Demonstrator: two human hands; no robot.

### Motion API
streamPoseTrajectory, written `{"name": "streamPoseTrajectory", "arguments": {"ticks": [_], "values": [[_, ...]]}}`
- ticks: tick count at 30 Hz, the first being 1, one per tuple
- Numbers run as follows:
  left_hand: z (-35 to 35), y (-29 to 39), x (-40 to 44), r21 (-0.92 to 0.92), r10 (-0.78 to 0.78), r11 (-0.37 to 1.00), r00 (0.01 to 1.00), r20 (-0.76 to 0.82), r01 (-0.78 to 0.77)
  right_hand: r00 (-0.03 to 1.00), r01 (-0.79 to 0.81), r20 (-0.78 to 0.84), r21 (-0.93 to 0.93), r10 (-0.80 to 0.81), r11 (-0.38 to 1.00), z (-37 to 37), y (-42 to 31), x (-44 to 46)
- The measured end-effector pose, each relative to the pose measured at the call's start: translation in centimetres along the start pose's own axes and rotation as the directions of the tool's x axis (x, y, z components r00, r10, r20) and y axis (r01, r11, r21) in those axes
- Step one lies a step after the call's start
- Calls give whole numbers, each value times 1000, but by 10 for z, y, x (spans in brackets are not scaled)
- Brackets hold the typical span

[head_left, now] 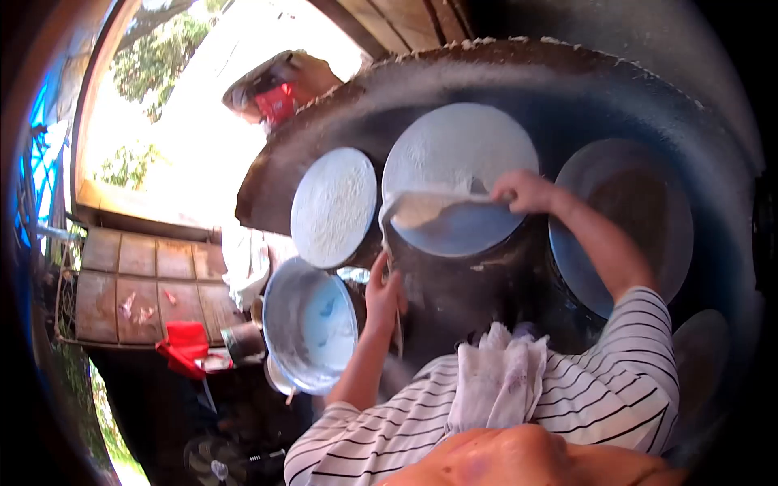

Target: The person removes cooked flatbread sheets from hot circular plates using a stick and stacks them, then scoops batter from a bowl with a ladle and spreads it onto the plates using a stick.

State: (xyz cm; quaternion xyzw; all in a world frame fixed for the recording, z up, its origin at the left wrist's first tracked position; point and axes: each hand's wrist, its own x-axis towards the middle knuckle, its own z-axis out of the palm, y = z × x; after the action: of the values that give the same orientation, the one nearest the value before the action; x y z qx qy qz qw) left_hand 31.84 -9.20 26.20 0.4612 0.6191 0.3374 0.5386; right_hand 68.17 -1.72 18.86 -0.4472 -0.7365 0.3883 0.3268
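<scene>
My right hand [525,193] is closed on one end of a limp, pale strip [442,197], which looks like cloth or a thin sheet of dough; I cannot tell which. The strip runs left over the middle round griddle [490,231] and then hangs down to my left hand [383,293], whose fingers are closed around it. White batter [454,146] coats the far part of that griddle, while its near part shows bluish and bare. A tan patch lies just under the strip. Below and left of my left hand stands a metal basin [324,320] with pale bluish-white liquid.
A smaller griddle [334,206] with white flecks lies to the left, and a grey round griddle [620,219] to the right. All sit in a dark stove top [567,89]. A tiled counter [142,279], a red object [185,347] and a fan [217,466] are at left.
</scene>
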Motion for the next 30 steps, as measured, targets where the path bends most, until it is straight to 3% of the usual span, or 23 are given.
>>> {"name": "streamPoseTrajectory", "arguments": {"ticks": [2,4,5,6,8,10,12,14,15,16,17,18,19,20,22,24,30], "values": [[-4,11,-30,-253,-55,965,998,40,63,1000,26,-14,29,-25,999,-13,-7,-38],[-11,34,-30,-84,44,996,998,47,-40,999,-30,-18,123,33,992,-23,-17,-72],[-12,34,-17,-159,44,987,997,71,-32,984,-61,-150,205,94,977,-10,-10,-73],[-7,37,-2,-275,46,961,994,101,-16,949,-101,-291,82,121,992,0,-7,-66],[3,29,24,-546,56,837,987,149,34,957,-2,-284,191,57,982,32,-2,-61],[1,43,14,-537,57,844,995,85,-2,962,106,-201,-357,-187,928,39,-32,-83],[-25,49,-9,-433,270,877,959,89,-207,973,24,-193,-451,-124,892,48,-82,-137],[-68,49,-23,-282,423,880,901,98,-383,928,-133,-373,-359,-12,924,84,-114,-160],[-82,53,-24,-149,481,871,875,60,-469,834,-106,-551,-113,27,988,127,-119,-138],[-92,55,-27,-152,482,870,874,55,-470,789,-186,-500,359,356,915,165,-132,-101],[-97,57,-25,-174,506,854,861,55,-491,771,-23,-518,561,372,827,208,-142,-50],[-102,56,-25,-203,538,831,841,55,-518,767,-163,-356,696,534,699,231,-162,-2],[-111,52,-22,-296,568,802,816,105,-519,812,-53,-353,748,465,661,264,-143,41],[-125,52,-22,-318,589,786,798,126,-530,750,-99,-368,759,549,644,301,-123,86],[-149,46,-24,-381,618,755,774,141,-534,596,-16,-337,902,729,431,341,-116,131],[-182,39,-36,-408,622,749,767,161,-522,504,139,-293,956,812,259,360,-131,111],[-204,46,-38,-459,592,772,760,268,-440,341,263,-404,908,849,326,367,-175,19]]}}
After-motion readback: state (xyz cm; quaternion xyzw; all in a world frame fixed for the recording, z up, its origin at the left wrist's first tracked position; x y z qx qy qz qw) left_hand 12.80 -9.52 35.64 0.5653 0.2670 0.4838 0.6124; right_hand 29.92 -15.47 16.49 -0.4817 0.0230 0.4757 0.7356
